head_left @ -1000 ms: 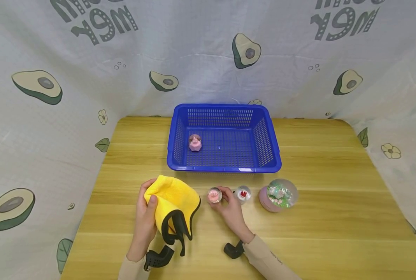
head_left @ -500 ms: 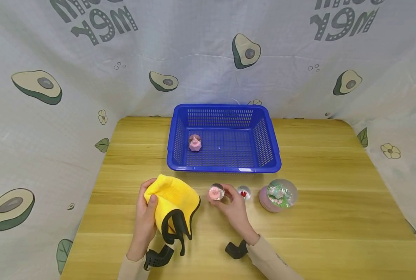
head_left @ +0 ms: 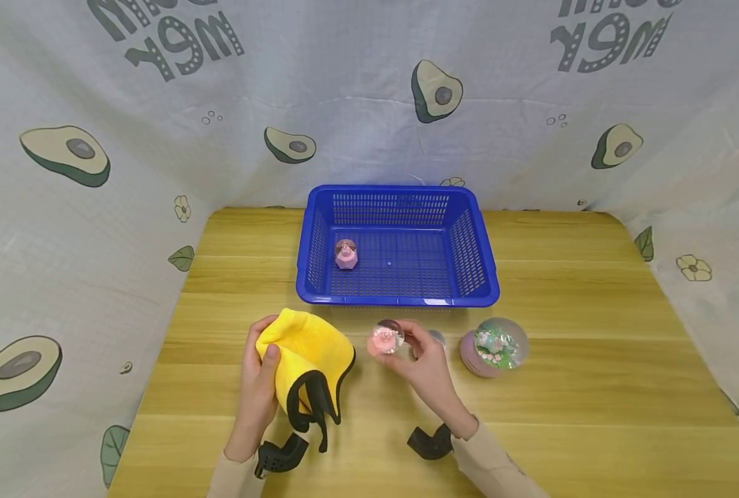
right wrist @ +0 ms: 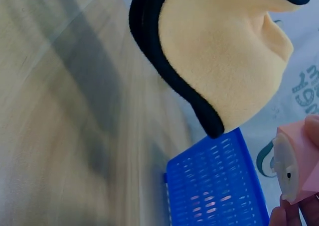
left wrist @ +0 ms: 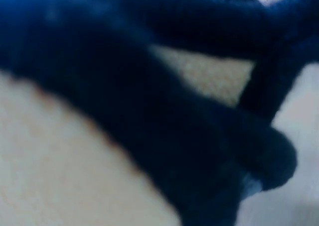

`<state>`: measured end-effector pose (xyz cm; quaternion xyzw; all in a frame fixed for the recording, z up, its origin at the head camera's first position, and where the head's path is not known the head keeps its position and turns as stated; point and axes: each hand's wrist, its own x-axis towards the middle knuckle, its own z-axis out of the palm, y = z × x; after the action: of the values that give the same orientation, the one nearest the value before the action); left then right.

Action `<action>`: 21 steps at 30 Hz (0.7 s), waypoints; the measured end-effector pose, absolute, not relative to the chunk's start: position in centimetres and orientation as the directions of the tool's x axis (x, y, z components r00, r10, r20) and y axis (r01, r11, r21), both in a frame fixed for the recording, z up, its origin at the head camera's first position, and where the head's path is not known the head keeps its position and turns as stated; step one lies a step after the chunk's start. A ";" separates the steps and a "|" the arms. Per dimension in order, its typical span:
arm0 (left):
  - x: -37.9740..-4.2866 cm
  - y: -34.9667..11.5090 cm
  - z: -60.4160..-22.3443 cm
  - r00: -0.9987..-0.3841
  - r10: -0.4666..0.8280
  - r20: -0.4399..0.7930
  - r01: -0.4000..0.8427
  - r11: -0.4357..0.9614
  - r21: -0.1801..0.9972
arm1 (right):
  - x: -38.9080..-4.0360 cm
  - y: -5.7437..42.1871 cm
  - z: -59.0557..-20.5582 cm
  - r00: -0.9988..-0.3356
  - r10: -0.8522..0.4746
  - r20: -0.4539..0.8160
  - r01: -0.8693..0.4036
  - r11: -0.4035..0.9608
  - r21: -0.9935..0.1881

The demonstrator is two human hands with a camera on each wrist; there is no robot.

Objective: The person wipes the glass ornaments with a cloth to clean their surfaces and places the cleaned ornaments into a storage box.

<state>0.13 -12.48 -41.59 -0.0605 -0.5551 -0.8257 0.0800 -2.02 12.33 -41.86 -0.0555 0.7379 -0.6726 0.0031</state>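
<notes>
A yellow cloth with black edging (head_left: 313, 342) is gripped by my left hand (head_left: 260, 387), thumb on its near face. In the left wrist view the cloth's black edging (left wrist: 164, 131) fills much of the frame, blurred. My right hand (head_left: 428, 373) pinches a small snow globe with a pink base (head_left: 386, 339), raised over the table just right of the cloth. Its pink base with a pale underside (right wrist: 294, 161) shows in the right wrist view. Another small clear globe (head_left: 437, 337) stands behind the right hand, mostly hidden.
A blue plastic basket (head_left: 400, 301) stands behind the hands, with a small pink snow globe (head_left: 346, 254) inside at its left. Right of my right hand, a larger snow globe with flowers (head_left: 496, 348) lies tilted on the wooden table (head_left: 593, 387). A printed curtain (head_left: 357, 90) hangs behind.
My right hand has lifted the small pink-based snow globe and moved slightly right, tilting it and covering more of the globe behind. The left hand and cloth have hardly moved.
</notes>
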 end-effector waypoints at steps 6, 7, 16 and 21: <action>-0.1 -12.4 -41.3 -0.982 -0.056 0.180 0.188 -0.349 0.918 | -1.9 12.5 -40.8 -0.974 -0.136 0.180 -0.179 -0.017 -0.984; -0.2 -12.4 -41.2 -0.982 -0.053 0.179 0.186 -0.347 0.919 | -1.9 12.6 -40.6 -0.972 -0.141 0.189 -0.186 -0.033 -0.982; -1.0 -11.6 -40.2 -0.980 -0.036 0.194 0.196 -0.275 0.941 | -1.6 13.1 -39.2 -0.949 -0.182 0.257 -0.239 -0.114 -0.964; -1.2 -11.0 -39.8 -0.978 -0.008 0.209 0.206 -0.211 0.956 | -1.4 13.1 -38.7 -0.935 -0.181 0.304 -0.288 -0.110 -0.951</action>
<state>-1.21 -11.00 -39.76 -0.0793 -0.6244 -0.7740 0.0689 -1.38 13.06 -38.66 -0.1761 0.6661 -0.7238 -0.0371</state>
